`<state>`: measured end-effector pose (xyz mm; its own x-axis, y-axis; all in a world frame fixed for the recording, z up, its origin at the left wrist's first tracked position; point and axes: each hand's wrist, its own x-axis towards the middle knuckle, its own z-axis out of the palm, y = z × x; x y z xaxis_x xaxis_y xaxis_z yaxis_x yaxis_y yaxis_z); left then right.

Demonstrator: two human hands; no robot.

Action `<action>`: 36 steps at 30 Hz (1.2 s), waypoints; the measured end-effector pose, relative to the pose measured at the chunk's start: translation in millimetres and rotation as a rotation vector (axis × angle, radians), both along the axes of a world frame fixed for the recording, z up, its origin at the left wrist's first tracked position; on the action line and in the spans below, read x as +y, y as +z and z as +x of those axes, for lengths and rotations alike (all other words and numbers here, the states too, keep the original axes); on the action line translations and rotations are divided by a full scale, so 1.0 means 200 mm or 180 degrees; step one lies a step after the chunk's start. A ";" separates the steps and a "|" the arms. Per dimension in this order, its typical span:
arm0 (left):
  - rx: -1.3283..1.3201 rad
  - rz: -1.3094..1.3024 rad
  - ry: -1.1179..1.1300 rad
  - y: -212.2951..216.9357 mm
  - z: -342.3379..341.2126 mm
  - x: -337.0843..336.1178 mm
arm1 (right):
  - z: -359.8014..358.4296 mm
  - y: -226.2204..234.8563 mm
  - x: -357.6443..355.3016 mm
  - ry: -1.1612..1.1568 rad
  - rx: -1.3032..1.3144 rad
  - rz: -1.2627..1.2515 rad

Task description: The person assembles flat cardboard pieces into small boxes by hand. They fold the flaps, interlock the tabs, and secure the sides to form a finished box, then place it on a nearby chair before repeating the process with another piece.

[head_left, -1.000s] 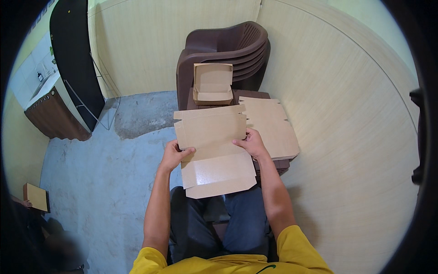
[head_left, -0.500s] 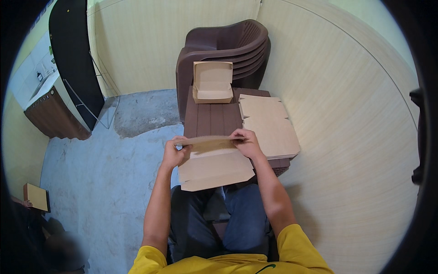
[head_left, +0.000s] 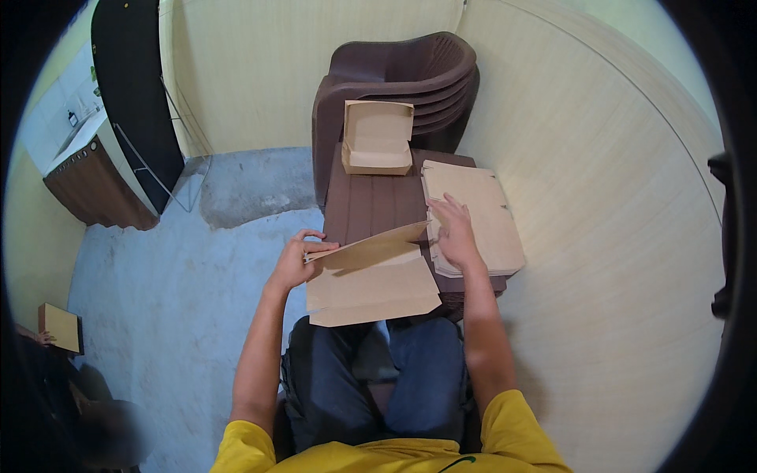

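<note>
A partly folded brown cardboard box blank (head_left: pixel 374 288) rests at the near end of the brown table, its far panel tilted up and its near edge over my lap. My left hand (head_left: pixel 296 258) grips the left end of the raised panel, fingers on top. My right hand (head_left: pixel 456 232) is off the blank, fingers spread, above the left edge of a stack of flat cardboard blanks (head_left: pixel 489 217). Farther back on the table stands a folded cardboard box (head_left: pixel 378 142) with its lid up.
Brown plastic chairs (head_left: pixel 402 71) are stacked behind the table (head_left: pixel 363 197). A pale panelled wall (head_left: pixel 599 236) runs along the right. At far left are a curtained sink counter (head_left: pixel 102 185) and a thin metal frame (head_left: pixel 150 169). Another person's hand holds a box (head_left: pixel 61 327) at lower left.
My right hand has let go of the raised panel's right end and moved right, opening over the stack. The panel now slants, its right end higher. My left hand keeps its hold.
</note>
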<state>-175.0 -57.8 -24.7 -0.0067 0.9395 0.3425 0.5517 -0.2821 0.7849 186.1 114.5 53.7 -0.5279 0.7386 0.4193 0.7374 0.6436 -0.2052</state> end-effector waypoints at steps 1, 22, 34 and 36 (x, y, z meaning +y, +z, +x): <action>0.0058 0.0121 -0.0052 0.01 0.01 0.00 | 0.01 0.03 0.01 0.0253 0.0734 -0.0351; 0.0467 0.0173 -0.0164 0.02 0.01 -0.04 | -0.02 0.22 -0.10 0.1580 0.1132 -0.3935; 0.0463 -0.0633 -0.0624 0.08 -0.01 -0.14 | -0.25 0.08 -0.47 0.0757 -0.0704 -0.1558; 0.0352 -0.0877 -0.0544 0.10 -0.01 -0.16 | -0.27 0.06 -0.51 0.0639 -0.0854 -0.1321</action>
